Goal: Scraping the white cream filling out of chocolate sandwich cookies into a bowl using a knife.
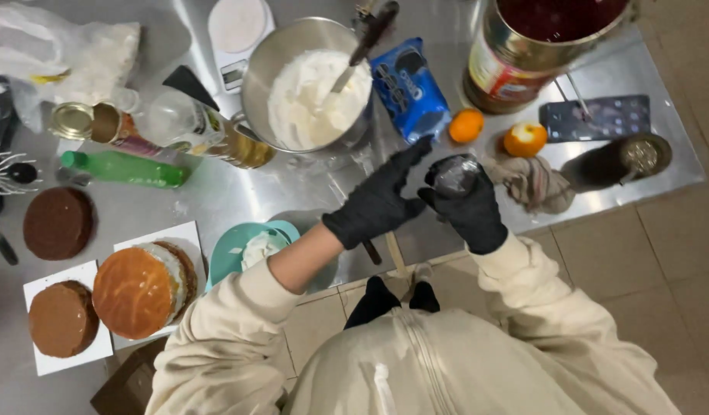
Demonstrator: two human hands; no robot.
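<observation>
Right black-gloved hand [468,209] clamped around small dark round container [455,174], over near table edge; left black-gloved hand [379,201] spread open beside it. Risk: one-handed glove slip, drop onto tiled floor [631,253].

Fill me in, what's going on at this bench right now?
A person in black gloves stands at a steel table laid out for cake work. The right hand grips a small dark jar; the left hand is open beside it, fingers spread. Behind them sits a metal bowl of white cream with a utensil in it. To the left, a layered cake and brown cake rounds rest on white boards. Two oranges lie near a large tin.
</observation>
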